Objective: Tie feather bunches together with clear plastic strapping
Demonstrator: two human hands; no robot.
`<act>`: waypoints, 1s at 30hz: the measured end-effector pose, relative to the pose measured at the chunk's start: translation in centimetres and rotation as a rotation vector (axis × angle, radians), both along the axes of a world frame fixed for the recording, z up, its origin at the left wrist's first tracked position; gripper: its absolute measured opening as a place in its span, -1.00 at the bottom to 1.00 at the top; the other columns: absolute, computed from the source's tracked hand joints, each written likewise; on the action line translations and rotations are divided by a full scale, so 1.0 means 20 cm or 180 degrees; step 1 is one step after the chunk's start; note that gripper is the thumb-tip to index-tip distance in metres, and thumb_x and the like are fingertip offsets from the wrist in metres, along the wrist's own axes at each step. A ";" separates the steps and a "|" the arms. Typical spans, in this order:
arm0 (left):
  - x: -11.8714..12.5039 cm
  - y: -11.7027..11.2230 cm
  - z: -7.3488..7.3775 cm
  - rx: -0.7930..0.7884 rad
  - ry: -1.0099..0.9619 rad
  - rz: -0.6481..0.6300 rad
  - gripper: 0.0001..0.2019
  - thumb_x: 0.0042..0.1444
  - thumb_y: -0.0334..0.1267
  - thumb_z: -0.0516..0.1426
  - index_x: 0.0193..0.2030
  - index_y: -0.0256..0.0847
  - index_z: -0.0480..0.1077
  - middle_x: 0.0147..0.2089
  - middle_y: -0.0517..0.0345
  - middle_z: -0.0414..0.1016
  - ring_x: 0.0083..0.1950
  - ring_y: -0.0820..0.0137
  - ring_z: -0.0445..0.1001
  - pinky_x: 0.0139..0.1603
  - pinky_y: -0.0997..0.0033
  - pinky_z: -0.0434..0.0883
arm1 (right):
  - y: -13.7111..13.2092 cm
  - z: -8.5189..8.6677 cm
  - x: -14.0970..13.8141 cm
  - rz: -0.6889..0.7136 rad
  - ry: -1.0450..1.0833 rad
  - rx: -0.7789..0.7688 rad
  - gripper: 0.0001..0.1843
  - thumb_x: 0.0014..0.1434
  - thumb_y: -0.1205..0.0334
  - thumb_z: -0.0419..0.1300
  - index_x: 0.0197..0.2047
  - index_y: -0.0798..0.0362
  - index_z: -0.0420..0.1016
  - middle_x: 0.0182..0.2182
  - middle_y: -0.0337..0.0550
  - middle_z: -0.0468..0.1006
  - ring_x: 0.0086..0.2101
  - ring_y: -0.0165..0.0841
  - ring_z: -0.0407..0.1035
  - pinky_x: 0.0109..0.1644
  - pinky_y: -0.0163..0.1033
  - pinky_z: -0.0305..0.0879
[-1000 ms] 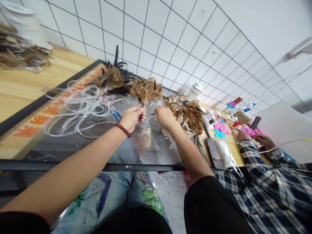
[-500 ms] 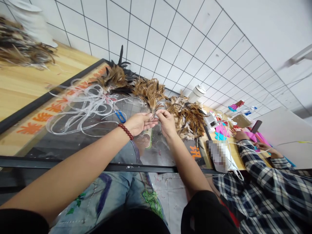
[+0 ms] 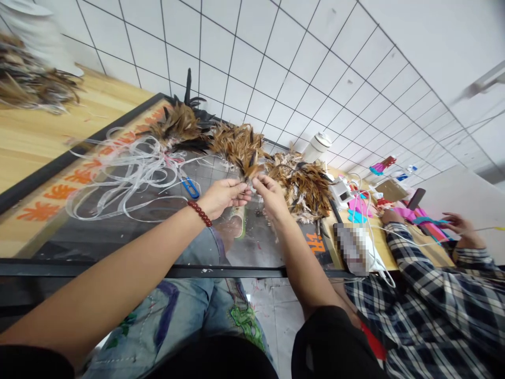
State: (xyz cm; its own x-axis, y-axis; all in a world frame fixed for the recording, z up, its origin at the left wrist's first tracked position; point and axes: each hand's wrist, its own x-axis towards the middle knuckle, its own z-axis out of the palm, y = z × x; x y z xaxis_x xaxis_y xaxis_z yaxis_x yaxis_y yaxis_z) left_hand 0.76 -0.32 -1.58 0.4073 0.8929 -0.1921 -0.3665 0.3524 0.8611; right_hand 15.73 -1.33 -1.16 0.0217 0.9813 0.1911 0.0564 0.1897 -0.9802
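Observation:
Over the middle of the dark-framed glass panel point(image 3: 158, 242), my left hand point(image 3: 224, 199) pinches the base of a few brown feathers point(image 3: 249, 167) between thumb and fingers. My right hand point(image 3: 273, 199) is closed on the same feathers from the other side, its thumb and index finger close to the left fingertips. Just behind my hands lies a pile of brown feathers point(image 3: 232, 141). To its left is a bunch of brown and black feathers point(image 3: 179, 123), and to its right a larger heap of feathers point(image 3: 307, 187). A blue thread snipper point(image 3: 190, 187) rests beside my left hand.
Loops of white translucent ribbon point(image 3: 130, 179) spread across the panel's left side. A white lidded cup point(image 3: 316, 146) stands by the tiled wall. At far left are more feathers point(image 3: 31, 79) and a white spool point(image 3: 39, 37). A co-worker in a plaid sleeve point(image 3: 410, 247) handles coloured strips at right.
My hands have shifted slightly, and the right fingers have opened a little at the feather base. The co-worker's far hand has lifted away to the right. The view has moved slightly.

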 end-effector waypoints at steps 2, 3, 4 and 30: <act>0.00 0.00 0.00 0.0016 0.0064 -0.0153 -0.89 0.04 -0.35 0.23 -0.43 -0.37 0.46 -0.48 0.07 0.49 -0.48 0.49 0.48 -0.41 0.52 0.44 | -0.02 0.02 0.01 0.0617 0.0013 -0.0256 -0.67 -0.09 0.00 0.33 -0.31 0.03 0.49 -0.40 -0.26 0.49 -0.35 -0.42 0.35 -0.20 -0.29 0.32; 0.00 0.00 0.00 0.0018 0.0124 -0.0252 -0.88 0.03 -0.34 0.24 -0.45 -0.37 0.46 -0.51 0.08 0.47 -0.51 0.50 0.47 -0.43 0.53 0.43 | -0.03 0.03 0.02 0.0795 0.0044 -0.0321 -0.66 -0.11 0.00 0.34 -0.31 0.03 0.49 -0.40 -0.26 0.50 -0.34 -0.42 0.36 -0.19 -0.28 0.33; -0.01 -0.01 0.00 0.0029 0.0200 -0.0337 -0.86 0.01 -0.34 0.25 -0.48 -0.38 0.45 -0.54 0.08 0.46 -0.52 0.50 0.45 -0.45 0.53 0.42 | -0.04 0.03 0.02 0.0847 0.0087 -0.0351 -0.67 -0.12 -0.01 0.36 -0.34 0.03 0.50 -0.41 -0.26 0.50 -0.35 -0.42 0.36 -0.19 -0.28 0.33; -0.03 -0.01 0.03 -0.0362 0.0167 -0.0962 -0.80 0.18 -0.46 0.04 -0.43 -0.42 0.42 -0.54 0.10 0.39 -0.52 0.49 0.38 -0.46 0.49 0.34 | -0.01 -0.03 -0.01 0.0443 0.0200 -0.0355 -0.63 -0.16 -0.07 0.34 -0.52 0.08 0.42 -0.59 -0.31 0.39 -0.52 -0.50 0.22 -0.37 -0.33 0.16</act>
